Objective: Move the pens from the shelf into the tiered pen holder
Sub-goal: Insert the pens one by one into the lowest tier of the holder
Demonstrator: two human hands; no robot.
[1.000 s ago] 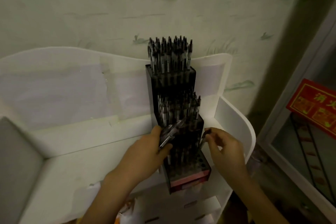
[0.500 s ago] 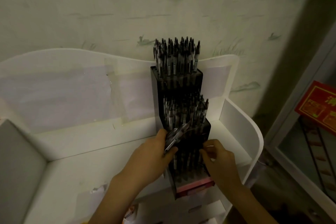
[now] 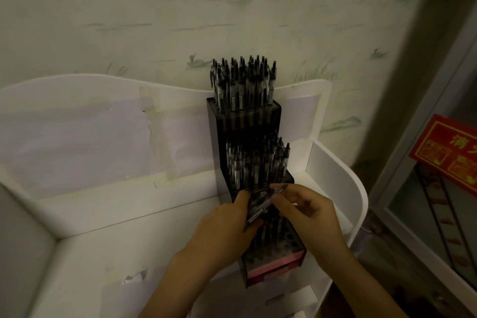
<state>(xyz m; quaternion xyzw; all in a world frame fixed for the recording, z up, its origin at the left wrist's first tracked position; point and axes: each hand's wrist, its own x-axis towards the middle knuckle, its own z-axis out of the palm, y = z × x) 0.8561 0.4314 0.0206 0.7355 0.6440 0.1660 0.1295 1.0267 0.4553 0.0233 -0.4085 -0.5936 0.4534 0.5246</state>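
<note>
Left hand point(image 3: 227, 224) fingers grip a bundle of pens point(image 3: 259, 205); right hand point(image 3: 307, 217) fingers pinch one pen from it, above the tiered pen holder's point(image 3: 273, 264) front tier.

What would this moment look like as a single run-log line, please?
left hand: grips pen bundle | right hand: pinches one pen from bundle | tiered pen holder: top, middle tiers full; front holes open

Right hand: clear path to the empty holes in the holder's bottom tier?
Probably yes. The right hand hovers just above the bottom tier's empty holes of the tiered pen holder, nothing between them. It is pinching a pen from the bundle gripped by the left hand, which sits left of the holes.
</note>
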